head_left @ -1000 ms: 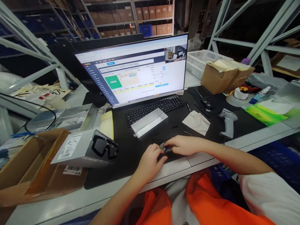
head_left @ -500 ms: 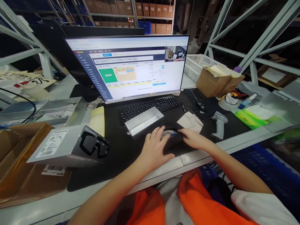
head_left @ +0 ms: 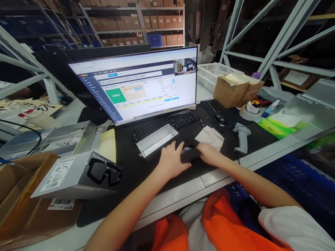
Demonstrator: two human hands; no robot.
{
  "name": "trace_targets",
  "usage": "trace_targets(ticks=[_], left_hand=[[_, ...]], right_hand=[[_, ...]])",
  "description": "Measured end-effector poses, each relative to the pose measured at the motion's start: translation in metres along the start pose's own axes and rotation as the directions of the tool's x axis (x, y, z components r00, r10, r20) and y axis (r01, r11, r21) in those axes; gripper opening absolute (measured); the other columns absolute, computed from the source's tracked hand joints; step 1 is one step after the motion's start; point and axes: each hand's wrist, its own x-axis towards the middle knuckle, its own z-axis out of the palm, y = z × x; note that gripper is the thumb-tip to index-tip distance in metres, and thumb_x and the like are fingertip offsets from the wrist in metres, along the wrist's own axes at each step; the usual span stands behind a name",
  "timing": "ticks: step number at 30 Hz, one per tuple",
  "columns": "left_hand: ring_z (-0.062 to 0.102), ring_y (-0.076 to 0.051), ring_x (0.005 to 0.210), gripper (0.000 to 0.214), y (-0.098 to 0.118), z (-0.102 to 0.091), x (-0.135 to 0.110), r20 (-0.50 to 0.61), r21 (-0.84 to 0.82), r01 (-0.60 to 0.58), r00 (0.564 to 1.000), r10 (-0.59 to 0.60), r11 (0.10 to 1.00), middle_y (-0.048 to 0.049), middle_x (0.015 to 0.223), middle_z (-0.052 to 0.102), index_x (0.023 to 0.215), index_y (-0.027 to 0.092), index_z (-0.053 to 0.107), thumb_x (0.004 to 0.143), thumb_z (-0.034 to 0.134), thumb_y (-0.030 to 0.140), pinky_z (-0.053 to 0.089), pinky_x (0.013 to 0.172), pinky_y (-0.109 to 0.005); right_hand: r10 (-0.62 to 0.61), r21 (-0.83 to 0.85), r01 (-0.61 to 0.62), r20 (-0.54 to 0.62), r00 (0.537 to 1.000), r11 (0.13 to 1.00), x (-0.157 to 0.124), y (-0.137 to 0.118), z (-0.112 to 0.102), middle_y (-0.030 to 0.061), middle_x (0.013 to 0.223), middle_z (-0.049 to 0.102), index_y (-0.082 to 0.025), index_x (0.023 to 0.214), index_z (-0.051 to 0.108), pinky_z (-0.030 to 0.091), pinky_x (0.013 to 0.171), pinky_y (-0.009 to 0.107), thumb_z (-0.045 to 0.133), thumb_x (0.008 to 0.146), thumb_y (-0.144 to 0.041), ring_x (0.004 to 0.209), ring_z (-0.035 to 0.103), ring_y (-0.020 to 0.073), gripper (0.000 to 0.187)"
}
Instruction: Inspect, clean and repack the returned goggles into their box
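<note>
My left hand (head_left: 171, 160) and my right hand (head_left: 209, 153) rest on a black desk mat (head_left: 136, 170), each pressing one end of a flat black pouch-like object (head_left: 190, 155) lying between them. Just behind the hands sits an open silver tray box (head_left: 155, 140), and a beige cloth (head_left: 209, 136) lies next to my right hand. A silver goggles box (head_left: 78, 174) printed with black goggles lies to the left.
A monitor (head_left: 136, 83) and black keyboard (head_left: 163, 124) stand behind the hands. A grey barcode scanner (head_left: 240, 136), mouse (head_left: 219, 118) and phone (head_left: 214, 105) lie right. Cardboard boxes (head_left: 237, 90) sit back right, an open carton (head_left: 21, 195) at left.
Both hands went from pinching a small item near the desk edge to lying flatter on the black object, slightly farther in. The camera view shifted a little.
</note>
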Motion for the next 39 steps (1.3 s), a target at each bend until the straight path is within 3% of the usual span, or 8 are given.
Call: trace_targets(ticks=[6, 13, 18, 23, 26, 31, 34, 39], left_hand=[[0.054, -0.036, 0.116, 0.096, -0.007, 0.002, -0.026, -0.124, -0.063, -0.042, 0.992, 0.034, 0.997, -0.0168, 0.128, 0.059, 0.149, 0.013, 0.042, 0.07, 0.079, 0.053, 0.042, 0.101, -0.051], [0.054, -0.035, 0.119, 0.086, -0.01, 0.012, -0.037, -0.181, -0.105, -0.071, 0.982, 0.051, 0.992, -0.0164, 0.134, 0.057, 0.143, 0.012, 0.048, 0.071, 0.08, 0.047, 0.045, 0.1, -0.05], [0.057, -0.035, 0.116, 0.087, -0.009, 0.006, -0.033, -0.119, -0.081, -0.064, 0.991, 0.054, 0.995, -0.0152, 0.135, 0.06, 0.147, 0.015, 0.043, 0.074, 0.078, 0.047, 0.045, 0.096, -0.05], [0.058, -0.034, 0.115, 0.085, -0.014, 0.0, -0.034, -0.12, -0.042, -0.029, 0.992, 0.024, 0.999, -0.0148, 0.132, 0.061, 0.148, 0.016, 0.04, 0.077, 0.077, 0.046, 0.046, 0.091, -0.047], [0.058, -0.034, 0.112, 0.077, -0.01, 0.002, -0.035, -0.15, 0.004, -0.055, 0.987, 0.055, 0.998, -0.0141, 0.13, 0.062, 0.142, 0.017, 0.046, 0.077, 0.076, 0.044, 0.046, 0.086, -0.046], [0.059, -0.034, 0.092, 0.031, 0.001, 0.011, -0.026, -0.137, 0.144, 0.01, 0.99, 0.01, 0.989, -0.0161, 0.103, 0.066, 0.109, 0.015, 0.067, 0.087, 0.061, 0.036, 0.041, 0.074, -0.044], [0.059, -0.033, 0.099, 0.042, -0.001, 0.014, -0.018, -0.109, 0.1, 0.0, 0.994, 0.011, 0.995, -0.0165, 0.117, 0.065, 0.128, 0.016, 0.061, 0.089, 0.054, 0.029, 0.041, 0.081, -0.047], [0.053, -0.032, 0.125, 0.038, -0.007, 0.016, -0.012, -0.127, -0.065, -0.101, 0.988, 0.092, 0.993, -0.0135, 0.144, 0.054, 0.131, 0.027, 0.064, 0.099, 0.045, 0.033, 0.038, 0.099, -0.055]], right_hand=[[0.002, 0.206, -0.018, 0.078, 0.997, 0.978, -0.006, 0.004, -0.029, 0.0088, 0.092, 0.066, -0.017, 0.09, 0.061, 0.044, 0.083, 0.035, 0.057, 0.089, -0.019, 0.092, 0.06, 0.0229, 0.004], [0.03, 0.45, -0.231, 0.409, 0.912, 0.863, -0.006, -0.005, -0.056, -0.0025, 0.069, 0.051, -0.021, 0.071, 0.044, 0.038, 0.067, 0.029, 0.046, 0.094, -0.041, 0.068, 0.05, 0.0152, 0.031], [0.033, 0.562, -0.232, 0.341, 0.94, 0.794, 0.0, -0.007, -0.068, -0.0043, 0.061, 0.044, -0.021, 0.064, 0.043, 0.033, 0.06, 0.027, 0.047, 0.09, -0.048, 0.06, 0.043, 0.0127, 0.037], [-0.118, 0.51, 0.024, 0.154, 0.981, 0.86, 0.018, -0.042, -0.101, -0.0053, 0.054, 0.037, -0.02, 0.055, 0.04, 0.028, 0.057, 0.027, 0.05, 0.088, -0.032, 0.055, 0.038, 0.0105, 0.036], [-0.256, 0.372, 0.202, 0.102, 0.961, 0.906, 0.032, -0.076, -0.104, -0.0025, 0.057, 0.052, -0.019, 0.059, 0.053, 0.029, 0.059, 0.028, 0.051, 0.087, -0.024, 0.056, 0.043, 0.0117, 0.029], [-0.404, -0.117, 0.407, 0.049, 0.913, 0.906, 0.041, -0.115, -0.068, 0.0128, 0.076, 0.069, -0.011, 0.081, 0.071, 0.033, 0.065, 0.034, 0.046, 0.09, -0.019, 0.068, 0.057, 0.0214, 0.027], [-0.438, -0.155, 0.433, -0.001, 0.899, 0.888, 0.031, -0.113, -0.056, 0.0151, 0.085, 0.07, -0.01, 0.087, 0.07, 0.038, 0.07, 0.036, 0.043, 0.099, -0.024, 0.078, 0.061, 0.0239, 0.033], [-0.368, 0.136, 0.395, -0.186, 0.911, 0.909, 0.01, -0.075, -0.058, 0.0109, 0.102, 0.068, -0.017, 0.093, 0.065, 0.046, 0.089, 0.039, 0.054, 0.099, -0.037, 0.101, 0.06, 0.0238, 0.024]])
